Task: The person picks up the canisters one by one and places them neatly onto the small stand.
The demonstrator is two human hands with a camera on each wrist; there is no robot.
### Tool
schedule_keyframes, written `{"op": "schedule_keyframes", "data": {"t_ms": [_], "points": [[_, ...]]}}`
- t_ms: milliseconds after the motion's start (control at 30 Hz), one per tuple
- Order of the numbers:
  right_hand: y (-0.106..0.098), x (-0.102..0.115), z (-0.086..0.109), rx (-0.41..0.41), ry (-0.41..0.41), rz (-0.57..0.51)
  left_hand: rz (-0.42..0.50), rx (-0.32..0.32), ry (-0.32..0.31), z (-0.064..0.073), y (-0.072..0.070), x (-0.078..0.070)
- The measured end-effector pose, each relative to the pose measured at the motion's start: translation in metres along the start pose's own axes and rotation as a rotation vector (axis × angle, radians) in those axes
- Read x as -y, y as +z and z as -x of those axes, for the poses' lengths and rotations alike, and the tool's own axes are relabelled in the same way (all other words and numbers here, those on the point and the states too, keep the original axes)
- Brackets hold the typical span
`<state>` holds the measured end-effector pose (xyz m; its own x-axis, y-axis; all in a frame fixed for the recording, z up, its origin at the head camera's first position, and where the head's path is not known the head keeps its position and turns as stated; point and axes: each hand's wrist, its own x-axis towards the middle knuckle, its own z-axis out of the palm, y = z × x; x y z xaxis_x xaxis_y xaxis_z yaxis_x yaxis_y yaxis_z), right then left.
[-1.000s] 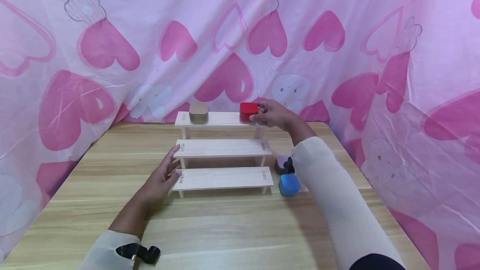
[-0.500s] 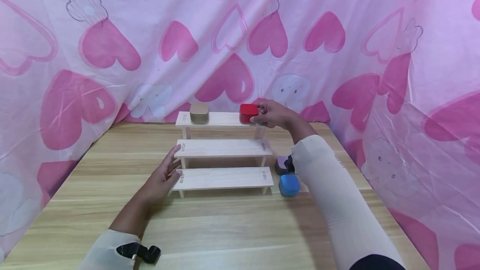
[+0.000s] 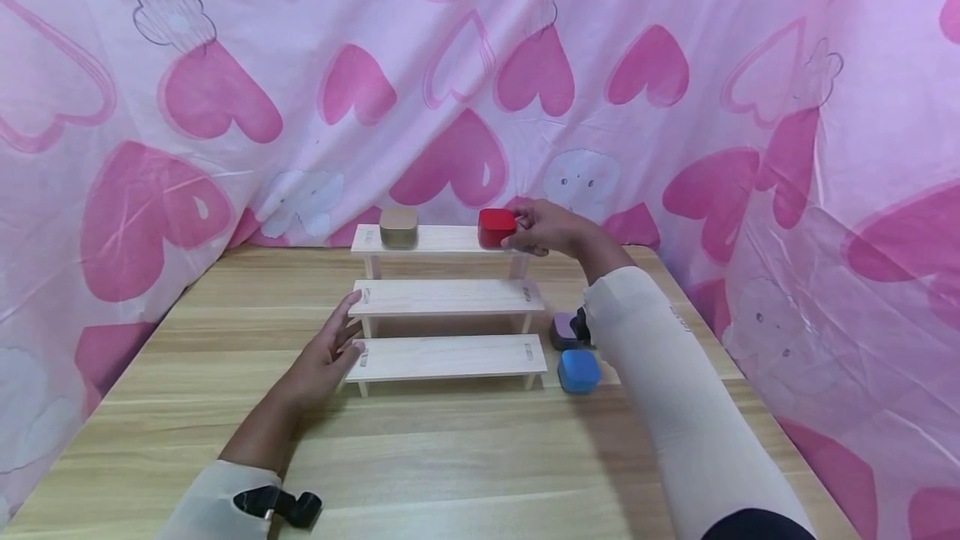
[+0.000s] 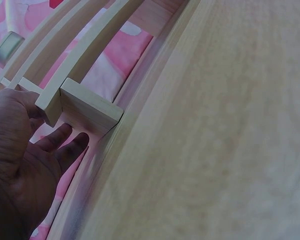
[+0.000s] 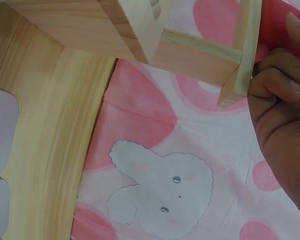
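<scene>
The rack (image 3: 446, 297) looks smooth, matt wood; the backdrop (image 3: 465, 65), cloth.

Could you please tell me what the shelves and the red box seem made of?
Shelves: pale, apparently unvarnished wood, matte, with grain showing on their edges.
Red box: smooth, perhaps painted metal or plastic, from its even colour and rounded corners; I can't tell which.
</scene>
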<state>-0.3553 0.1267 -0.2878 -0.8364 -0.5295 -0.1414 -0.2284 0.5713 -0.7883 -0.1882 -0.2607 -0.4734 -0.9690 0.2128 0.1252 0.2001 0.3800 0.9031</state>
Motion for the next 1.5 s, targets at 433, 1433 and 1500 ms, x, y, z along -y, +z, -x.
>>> {"op": "schedule_keyframes", "data": {"t_ms": [433,1433,1500], "points": [[-0.002,0.000,0.005,-0.025,0.004,0.064,0.006,0.001,0.005,0.000,0.000,0.001],[0.013,-0.014,0.072,-0.160,0.012,0.070,-0.003,-0.006,0.007,-0.001,0.001,0.003],[0.016,-0.017,0.077,-0.169,0.005,0.051,0.003,-0.008,0.005,-0.001,0.001,0.003]]}}
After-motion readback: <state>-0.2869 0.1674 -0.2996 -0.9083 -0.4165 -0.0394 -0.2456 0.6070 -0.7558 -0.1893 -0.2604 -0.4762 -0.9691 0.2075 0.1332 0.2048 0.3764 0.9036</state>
